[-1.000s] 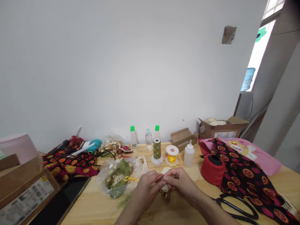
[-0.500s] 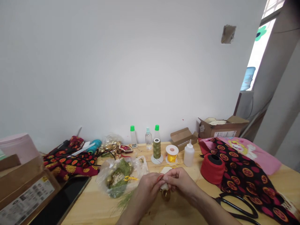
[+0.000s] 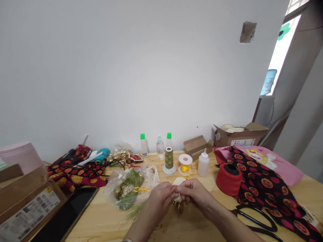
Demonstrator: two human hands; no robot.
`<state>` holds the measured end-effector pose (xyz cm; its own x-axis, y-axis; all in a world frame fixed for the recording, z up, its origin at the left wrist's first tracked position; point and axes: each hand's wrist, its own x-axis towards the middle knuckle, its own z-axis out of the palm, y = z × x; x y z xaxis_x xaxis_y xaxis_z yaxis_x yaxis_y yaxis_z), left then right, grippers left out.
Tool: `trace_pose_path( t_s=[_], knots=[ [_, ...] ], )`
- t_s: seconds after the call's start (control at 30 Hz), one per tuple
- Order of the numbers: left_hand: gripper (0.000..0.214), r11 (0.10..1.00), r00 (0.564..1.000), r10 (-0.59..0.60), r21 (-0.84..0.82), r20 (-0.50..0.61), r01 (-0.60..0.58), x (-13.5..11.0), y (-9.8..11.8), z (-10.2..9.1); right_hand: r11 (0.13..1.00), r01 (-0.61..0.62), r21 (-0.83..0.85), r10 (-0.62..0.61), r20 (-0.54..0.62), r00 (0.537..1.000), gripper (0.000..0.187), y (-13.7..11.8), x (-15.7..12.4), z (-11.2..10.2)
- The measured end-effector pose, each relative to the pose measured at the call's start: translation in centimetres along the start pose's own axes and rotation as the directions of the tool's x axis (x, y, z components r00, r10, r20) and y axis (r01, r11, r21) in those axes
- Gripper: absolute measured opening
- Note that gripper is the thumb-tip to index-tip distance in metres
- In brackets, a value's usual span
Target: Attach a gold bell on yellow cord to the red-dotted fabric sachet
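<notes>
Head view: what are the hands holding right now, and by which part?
The left hand and right hand pinch something thin at the top of a small gold ornament; the fingers hide the exact hold.

The bell point(image 3: 178, 207) looks like glossy brass; the tabletop point(image 3: 101, 225) is smooth wood.

A pine table point(image 3: 101, 223) is laid with a plastic bag point(image 3: 131, 190) left of centre, a red thread spool point(image 3: 229, 181) right of centre, and black-handled scissors point(image 3: 257, 211) at lower right.

Left hand point(image 3: 159, 201) and right hand point(image 3: 194, 195) pinch above a gold ornament point(image 3: 178, 207).
</notes>
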<state>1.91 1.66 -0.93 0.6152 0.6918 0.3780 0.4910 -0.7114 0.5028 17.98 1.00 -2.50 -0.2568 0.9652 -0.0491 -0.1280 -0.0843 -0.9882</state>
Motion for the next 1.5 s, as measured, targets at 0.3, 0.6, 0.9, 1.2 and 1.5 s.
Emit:
trace_pose_path(
  t_s=[0.3,0.6,0.9,1.2,1.5],
  knots=[
    [0.027,0.999,1.0,0.015,0.039,0.0,-0.015,-0.09,-0.08,0.04,0.999,0.017,0.029,-0.018,0.015,1.0,0.032,0.02,0.03,0.2],
    [0.025,0.992,0.998,-0.013,0.124,0.069,0.005,-0.05,0.53,-0.16,0.999,-0.012,-0.033,0.011,-0.024,1.0,0.028,-0.05,0.01,0.08],
    [0.023,0.997,0.999,-0.011,0.076,0.032,0.008,0.01,0.44,0.12,1.0,0.019,-0.014,-0.02,-0.03,0.999,0.024,0.13,0.14,-0.26],
    [0.023,0.998,0.995,-0.025,0.051,0.094,0.02,-0.14,0.51,0.07,0.998,-0.021,-0.057,0.018,-0.041,0.999,0.029,0.05,0.2,-0.21],
    [0.024,0.997,0.995,-0.042,0.07,0.092,0.036,-0.19,0.51,0.72,1.0,-0.02,0.015,0.022,-0.084,0.996,0.016,0.2,0.18,0.09]
  ],
)
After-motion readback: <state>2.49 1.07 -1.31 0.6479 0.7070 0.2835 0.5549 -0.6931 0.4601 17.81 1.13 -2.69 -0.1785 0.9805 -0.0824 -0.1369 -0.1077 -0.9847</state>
